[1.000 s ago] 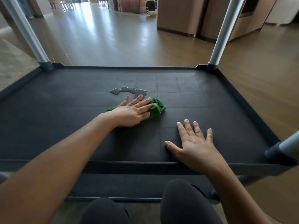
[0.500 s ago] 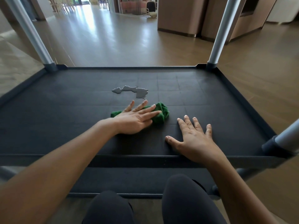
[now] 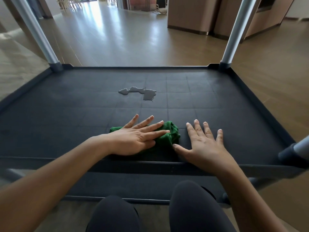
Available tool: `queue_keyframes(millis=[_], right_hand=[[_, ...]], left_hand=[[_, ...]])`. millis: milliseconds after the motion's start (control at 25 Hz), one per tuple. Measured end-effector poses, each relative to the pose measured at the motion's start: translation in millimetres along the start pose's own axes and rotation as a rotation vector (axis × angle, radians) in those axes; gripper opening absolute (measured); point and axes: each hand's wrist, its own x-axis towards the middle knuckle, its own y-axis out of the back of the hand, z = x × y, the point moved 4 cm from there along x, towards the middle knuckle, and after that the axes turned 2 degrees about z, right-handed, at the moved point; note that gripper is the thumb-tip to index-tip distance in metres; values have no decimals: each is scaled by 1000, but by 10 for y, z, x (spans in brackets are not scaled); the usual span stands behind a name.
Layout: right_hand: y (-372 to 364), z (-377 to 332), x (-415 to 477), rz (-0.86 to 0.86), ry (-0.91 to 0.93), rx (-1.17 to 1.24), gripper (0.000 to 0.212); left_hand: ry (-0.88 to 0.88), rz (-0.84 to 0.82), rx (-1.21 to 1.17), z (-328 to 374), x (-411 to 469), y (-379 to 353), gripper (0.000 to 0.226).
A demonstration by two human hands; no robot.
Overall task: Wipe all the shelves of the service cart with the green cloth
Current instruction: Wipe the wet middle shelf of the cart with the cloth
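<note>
A black cart shelf with a raised rim fills the view. My left hand lies flat, fingers spread, pressing the bunched green cloth onto the shelf near its front edge. My right hand rests flat on the shelf just right of the cloth, its thumb touching the cloth's edge. A puddle of liquid sits on the shelf beyond the hands, apart from the cloth.
Grey cart posts rise from the far left corner, the far right corner and the near right corner. A lower shelf shows below the front rim, above my knees. Wooden floor surrounds the cart.
My left hand has dragged the cloth toward me, away from the puddle, down to the front edge. The right hand has stayed flat, and the cloth now touches its thumb.
</note>
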Motion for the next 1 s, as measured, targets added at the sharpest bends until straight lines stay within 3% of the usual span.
queue_keyframes(millis=[440, 1000], right_hand=[[23, 4, 30, 36, 13, 35, 93], [132, 161, 110, 121, 58, 49, 83]], left_hand=[[305, 171, -25, -717, 1005, 351, 49], [76, 134, -27, -166, 214, 13, 50]])
